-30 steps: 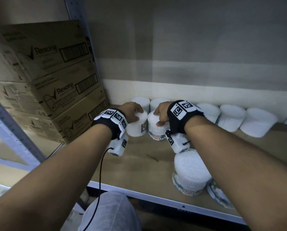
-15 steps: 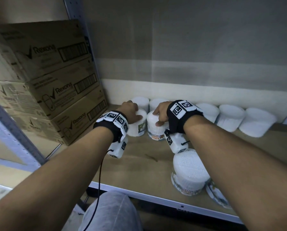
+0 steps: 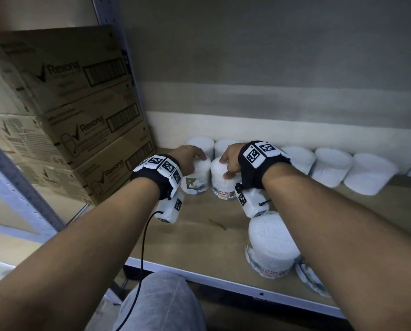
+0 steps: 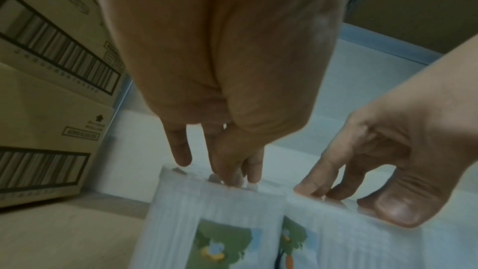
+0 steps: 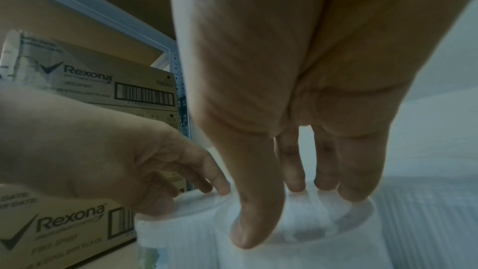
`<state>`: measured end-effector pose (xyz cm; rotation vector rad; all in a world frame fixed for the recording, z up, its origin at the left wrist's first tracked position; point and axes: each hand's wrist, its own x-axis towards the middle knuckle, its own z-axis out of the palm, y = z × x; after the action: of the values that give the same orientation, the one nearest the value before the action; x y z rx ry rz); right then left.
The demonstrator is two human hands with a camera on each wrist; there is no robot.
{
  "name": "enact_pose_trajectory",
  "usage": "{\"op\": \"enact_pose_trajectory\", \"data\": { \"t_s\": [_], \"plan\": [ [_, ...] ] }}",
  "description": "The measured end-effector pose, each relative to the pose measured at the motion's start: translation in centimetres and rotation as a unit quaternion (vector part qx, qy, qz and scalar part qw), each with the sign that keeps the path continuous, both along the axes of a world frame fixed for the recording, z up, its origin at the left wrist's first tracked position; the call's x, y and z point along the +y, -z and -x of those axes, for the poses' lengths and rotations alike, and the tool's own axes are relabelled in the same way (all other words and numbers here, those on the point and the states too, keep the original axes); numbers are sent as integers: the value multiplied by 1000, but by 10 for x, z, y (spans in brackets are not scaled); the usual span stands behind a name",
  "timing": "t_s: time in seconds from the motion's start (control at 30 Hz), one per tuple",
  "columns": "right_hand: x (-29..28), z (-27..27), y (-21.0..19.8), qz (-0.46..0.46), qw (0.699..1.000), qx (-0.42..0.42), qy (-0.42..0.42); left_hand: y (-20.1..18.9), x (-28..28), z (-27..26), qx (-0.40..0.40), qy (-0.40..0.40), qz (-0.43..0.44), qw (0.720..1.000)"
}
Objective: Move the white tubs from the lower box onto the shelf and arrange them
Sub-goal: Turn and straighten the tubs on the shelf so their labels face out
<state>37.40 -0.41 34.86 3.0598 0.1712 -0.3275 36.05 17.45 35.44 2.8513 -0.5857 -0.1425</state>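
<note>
Under the fingertips of each hand, 1 white tub is standing upright on the shelf board (image 3: pixel 195 235), and the coming move is turning on how these 2 tubs are lying relative to the row behind them. The left hand (image 3: pixel 187 156) is reaching over the left tub (image 3: pixel 197 177), its fingers (image 4: pixel 181 150) curling down onto the lid rim and gripping it from above; the right hand (image 3: pixel 230 158) is doing the same on the right tub (image 3: pixel 223 185), with the thumb (image 5: pixel 256 212) pressing the near rim and the other fingers curled over the far rim. Both tubs are touching side by side, their long axes vertical, labels facing 6 o'clock toward the person. Directly at 12 o'clock from the fingers, a back row of tubs (image 3: pixel 331 166) is lining the wall, with 2 of them just beyond the held pair. My judgement is that the pair is being nudged into a second row just in front of that back row, so the push would be going toward 12 o'clock, each hand equally near its own tub. At 9 o'clock, stacked cardboard cartons (image 3: pixel 75 130) are bounding the left end, leaving little slack on that side. At 5 o'clock, near the shelf's front edge, another tub (image 3: pixel 271 244) is waiting under the right forearm, with a further one partly hidden beside it. The lower box is not showing in any view.
</note>
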Motion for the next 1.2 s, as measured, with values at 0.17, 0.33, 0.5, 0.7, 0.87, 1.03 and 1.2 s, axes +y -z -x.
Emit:
{"op": "enact_pose_trajectory", "data": {
  "t_s": [0.17,0.33,0.5,0.7,0.87,1.03,1.2],
  "plan": [
    [0,1,1,9,1000,-1,-6,11,-4,-1,-56,-63,43,996],
    [1,0,1,0,1000,0,-3,15,-8,-2,-63,-88,16,994],
    [2,-2,4,5,1000,-7,2,9,-7,-2,-44,-71,20,996],
    [3,-3,6,6,1000,-4,4,3,-1,2,-31,-33,21,999],
    [3,-3,5,-4,1000,0,11,-2,1,3,-16,-7,5,1000],
    [1,-4,7,-16,1000,-2,11,1,0,2,-48,-55,31,997],
    [2,-7,7,-14,1000,0,16,12,-5,1,-56,-99,24,993]
  ]
}}
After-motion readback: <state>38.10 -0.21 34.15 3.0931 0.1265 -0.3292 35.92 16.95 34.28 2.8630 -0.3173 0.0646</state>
